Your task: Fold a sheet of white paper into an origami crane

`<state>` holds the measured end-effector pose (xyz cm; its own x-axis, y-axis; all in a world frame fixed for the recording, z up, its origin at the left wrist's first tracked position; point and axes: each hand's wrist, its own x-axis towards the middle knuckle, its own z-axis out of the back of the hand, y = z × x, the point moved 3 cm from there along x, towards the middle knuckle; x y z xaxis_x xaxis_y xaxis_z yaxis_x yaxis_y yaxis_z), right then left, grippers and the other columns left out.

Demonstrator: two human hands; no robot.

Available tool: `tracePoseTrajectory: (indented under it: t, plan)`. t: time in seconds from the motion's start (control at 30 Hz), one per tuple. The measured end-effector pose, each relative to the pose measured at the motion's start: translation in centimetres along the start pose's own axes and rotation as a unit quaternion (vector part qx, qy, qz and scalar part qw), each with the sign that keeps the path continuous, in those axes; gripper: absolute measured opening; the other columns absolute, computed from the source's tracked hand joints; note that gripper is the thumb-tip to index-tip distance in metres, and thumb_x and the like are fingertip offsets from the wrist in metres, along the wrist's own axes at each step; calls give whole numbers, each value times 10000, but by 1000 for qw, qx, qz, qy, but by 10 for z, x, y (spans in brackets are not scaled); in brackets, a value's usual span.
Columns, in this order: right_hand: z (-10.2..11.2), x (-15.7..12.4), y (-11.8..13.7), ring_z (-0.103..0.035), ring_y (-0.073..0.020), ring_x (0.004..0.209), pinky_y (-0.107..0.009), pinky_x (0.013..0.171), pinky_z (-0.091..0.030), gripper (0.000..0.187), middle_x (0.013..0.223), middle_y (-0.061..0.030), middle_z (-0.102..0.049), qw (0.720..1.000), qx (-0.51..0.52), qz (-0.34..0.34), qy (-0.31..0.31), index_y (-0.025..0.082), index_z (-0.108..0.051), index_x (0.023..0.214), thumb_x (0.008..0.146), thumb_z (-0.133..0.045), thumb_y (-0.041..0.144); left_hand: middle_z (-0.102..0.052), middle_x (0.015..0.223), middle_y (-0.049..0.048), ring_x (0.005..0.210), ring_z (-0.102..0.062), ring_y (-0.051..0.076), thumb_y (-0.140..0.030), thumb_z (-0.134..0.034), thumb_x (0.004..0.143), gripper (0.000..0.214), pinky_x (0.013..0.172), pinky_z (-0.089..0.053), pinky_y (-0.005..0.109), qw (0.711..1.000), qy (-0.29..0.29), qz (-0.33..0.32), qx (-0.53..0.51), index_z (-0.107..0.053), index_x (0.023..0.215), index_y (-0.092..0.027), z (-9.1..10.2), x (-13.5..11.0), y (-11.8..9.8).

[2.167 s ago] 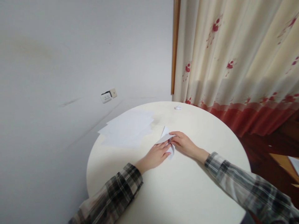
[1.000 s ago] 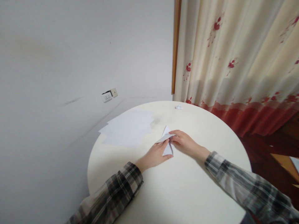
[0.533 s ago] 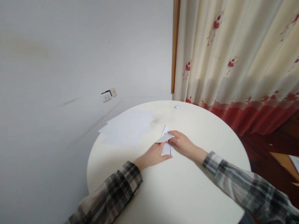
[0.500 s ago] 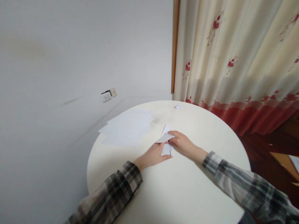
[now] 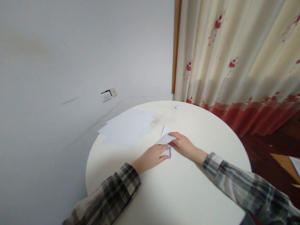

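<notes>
A small white folded paper (image 5: 165, 139) lies near the middle of a round cream table (image 5: 187, 193). My left hand (image 5: 152, 157) rests on the paper's near part, fingers together and pressing it down. My right hand (image 5: 184, 144) comes in from the right with its fingertips pinched on a raised flap of the same paper. Both arms wear plaid sleeves. The paper's lower part is hidden under my fingers.
A loose stack of white sheets (image 5: 127, 128) lies at the table's back left, partly over the edge. A small crumpled paper ball (image 5: 178, 107) sits at the far rim. A white wall with a socket (image 5: 107, 95) is behind, a flowered curtain (image 5: 234, 56) to the right.
Both hands have stayed on the folded paper. My left hand has slid slightly toward me along it, and the flap sits a little flatter.
</notes>
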<state>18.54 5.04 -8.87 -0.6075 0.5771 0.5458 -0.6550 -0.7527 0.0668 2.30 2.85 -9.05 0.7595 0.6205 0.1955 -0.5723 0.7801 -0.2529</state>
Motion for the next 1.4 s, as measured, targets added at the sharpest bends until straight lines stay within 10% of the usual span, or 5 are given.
tracePoseTrajectory:
  t: [1.4]
  plan:
    - [-4, -2, 1, -505, -216, 971, -362, 784, -481, 122, 1091, -120, -550, 999, -13, 11, -33, 139, -627, 865, 837, -515, 177, -335, 1408, 62, 1186, -439, 228, -335, -344, 929, 420, 1017, -307, 383, 995, 42, -78, 55, -333, 1345, -277, 6, -8, -9]
